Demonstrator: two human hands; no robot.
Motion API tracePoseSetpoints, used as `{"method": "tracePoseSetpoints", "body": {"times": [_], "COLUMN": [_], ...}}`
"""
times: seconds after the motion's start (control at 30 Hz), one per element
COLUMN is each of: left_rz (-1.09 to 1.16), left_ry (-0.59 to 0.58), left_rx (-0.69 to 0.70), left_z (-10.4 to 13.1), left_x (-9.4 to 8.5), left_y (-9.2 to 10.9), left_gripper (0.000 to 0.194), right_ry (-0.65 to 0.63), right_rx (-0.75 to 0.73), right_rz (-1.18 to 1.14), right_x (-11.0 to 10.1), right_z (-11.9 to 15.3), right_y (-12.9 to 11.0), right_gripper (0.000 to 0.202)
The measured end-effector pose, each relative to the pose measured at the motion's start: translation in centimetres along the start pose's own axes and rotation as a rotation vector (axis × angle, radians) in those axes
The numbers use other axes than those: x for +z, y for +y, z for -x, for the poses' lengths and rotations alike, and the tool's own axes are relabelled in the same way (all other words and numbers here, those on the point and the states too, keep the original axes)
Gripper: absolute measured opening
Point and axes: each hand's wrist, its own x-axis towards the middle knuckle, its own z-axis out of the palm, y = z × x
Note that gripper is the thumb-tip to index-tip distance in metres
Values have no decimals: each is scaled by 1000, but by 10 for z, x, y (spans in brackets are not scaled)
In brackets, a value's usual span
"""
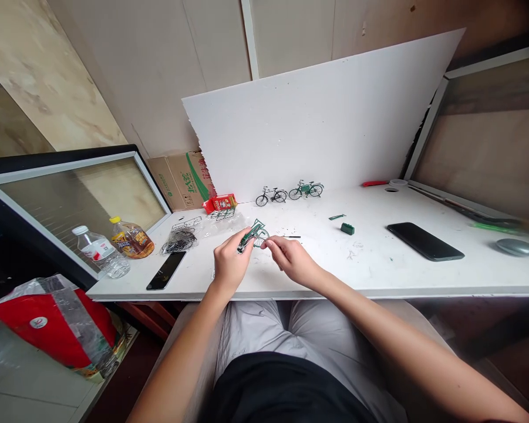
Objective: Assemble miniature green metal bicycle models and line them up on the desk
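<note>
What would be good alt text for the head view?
A person's left hand holds a partly built green model bicycle over a white table, with the right hand at its spoked wheel. Behind, a black model bicycle and another green one stand before a white board. One phone lies to the left, another to the right.

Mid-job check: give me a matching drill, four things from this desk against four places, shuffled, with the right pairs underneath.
1. green model piece
2. black model bicycle
3. small green block
4. yellow-capped bottle

A. on the desk, between the right hand and the right-hand phone
B. beside the white-capped bottle
C. gripped by the left hand
D. upright, left of the standing green bicycle

Pairs: 1-C, 2-D, 3-A, 4-B
</note>
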Motion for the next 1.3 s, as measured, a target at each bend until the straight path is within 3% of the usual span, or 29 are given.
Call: {"method": "tracePoseSetpoints", "body": {"times": [0.13, 0.27, 0.47, 0.77, 0.87, 0.97, 1.07, 1.13, 1.23, 1.3], "left_rz": [-17, 7, 85, 26, 62, 119, 232, 337, 501, 608], "left_ry": [24, -6, -24, 46, 7, -70, -70, -74, -197, -320], "left_rx": [-17, -75, -176, -9, -18, -119, -274, -368, -487, -561], "left_z": [2, 6, 6, 4, 1, -5, -13, -18, -24, -25], "left_x": [3, 5, 5, 2, -2, -6, -10, -14, -19, -21], "left_y": [3, 3, 3, 10, 9, 5, -3, -9, -17, -18], "left_gripper": [21, 21, 22, 19, 17, 18, 27, 34, 41, 46], "right_ry": [15, 23, -30, -199, -283, -313, -239, -106, 127, 211], "right_rx": [-73, -51, 128, 348, 349, 292, 242, 208, 158, 129], "right_rz": [133, 102, -251, -901, -865, -697, -626, -597, -423, -302], "right_x": [-2, -2, 7, -1, -10, -17, -22, -24, -25, -25], "right_z": [-1, 0, 3, 0, -3, -5, -6, -7, -10, -11], "right_y": [4, 7, 5, 4, 8, 3, -9, -14, -11, -5], "right_gripper": [40, 44, 51, 36, 37, 43, 49, 54, 55, 49]}}
